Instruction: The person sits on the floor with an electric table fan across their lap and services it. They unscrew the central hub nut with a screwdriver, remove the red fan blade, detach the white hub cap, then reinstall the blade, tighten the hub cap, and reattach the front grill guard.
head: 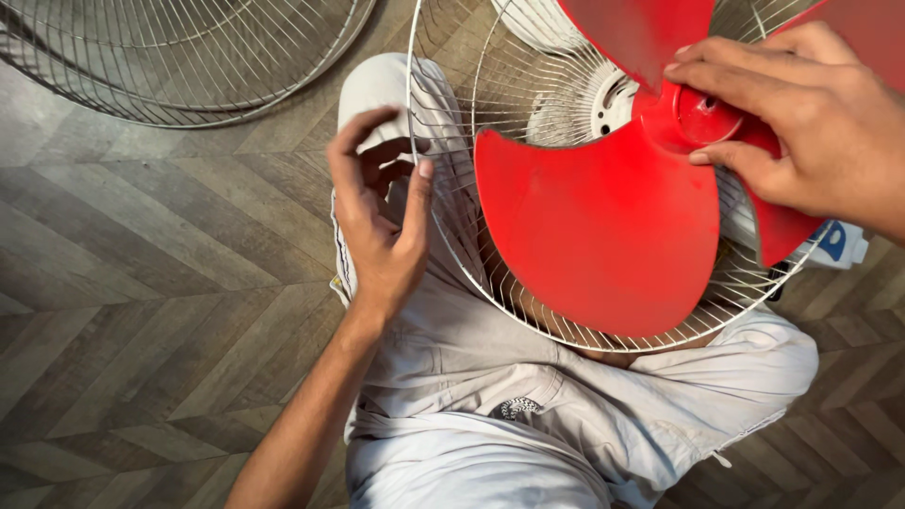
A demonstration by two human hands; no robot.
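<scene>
Right hand [801, 123] grips red fan hub [705, 115]; left hand [382, 212] touching wire guard [443, 226].

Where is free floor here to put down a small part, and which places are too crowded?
Bare wooden floor lies left of the left hand, below the loose wire guard. A smaller strip shows at bottom right. The lap is crowded: rear guard, red blades, right hand on the hub.

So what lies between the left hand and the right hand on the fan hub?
In the head view, the wire guard's rim and a red blade lie between the left hand and the right hand at the red hub cap.
</scene>
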